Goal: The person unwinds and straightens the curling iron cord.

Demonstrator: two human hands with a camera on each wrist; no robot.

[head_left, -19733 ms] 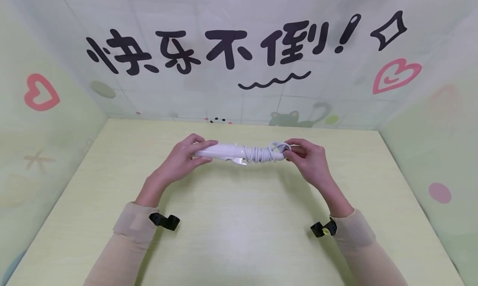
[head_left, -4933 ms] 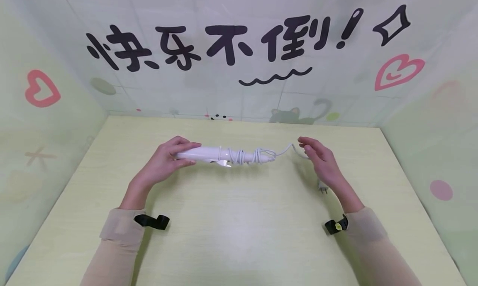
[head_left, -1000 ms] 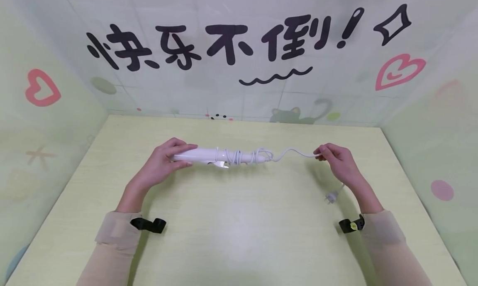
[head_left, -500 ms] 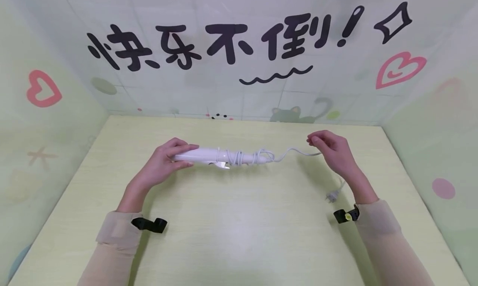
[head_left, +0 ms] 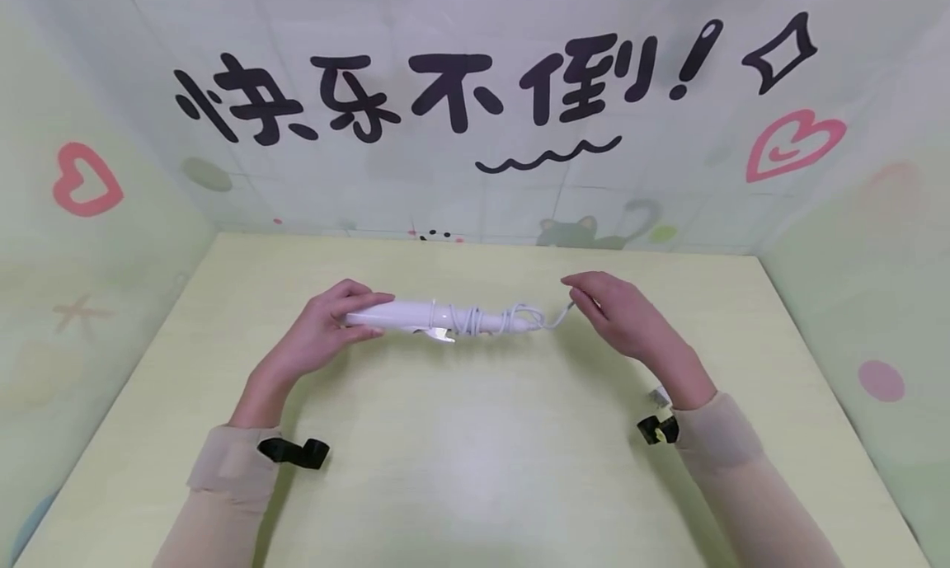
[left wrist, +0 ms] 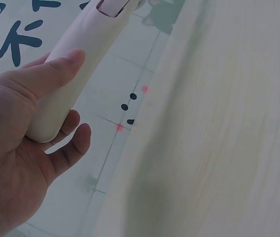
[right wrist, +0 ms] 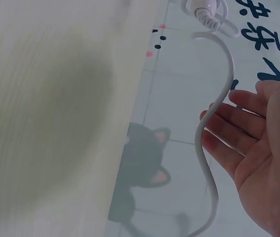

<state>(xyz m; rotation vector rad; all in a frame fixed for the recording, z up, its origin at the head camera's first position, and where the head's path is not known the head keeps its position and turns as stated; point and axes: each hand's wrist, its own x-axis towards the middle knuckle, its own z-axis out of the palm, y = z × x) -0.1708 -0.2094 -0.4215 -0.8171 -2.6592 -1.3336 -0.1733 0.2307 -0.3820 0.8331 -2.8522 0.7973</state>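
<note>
My left hand (head_left: 319, 325) grips the thick end of a white curling iron (head_left: 408, 315), thumb along one side and fingers around the other, as the left wrist view shows. The iron is held level above the table. A white cord (head_left: 472, 321) is wound loosely around its thinner right part. My right hand (head_left: 616, 312) is just right of the iron's tip. In the right wrist view its fingers are extended and the free cord (right wrist: 199, 140) runs across the fingertips. The plug (head_left: 659, 396) hangs below the right wrist, partly hidden by it.
A pale wooden table (head_left: 475, 469) lies beneath both hands. The back wall (head_left: 445, 189) carries large black characters and cartoon prints, and printed side walls stand left and right. Each wrist wears a small black camera (head_left: 304, 452).
The right hand pinched the cord farther right a second ago; it has let go and moved left toward the iron. Since the earliest frame, some cord has come unwound and the plug hangs free.
</note>
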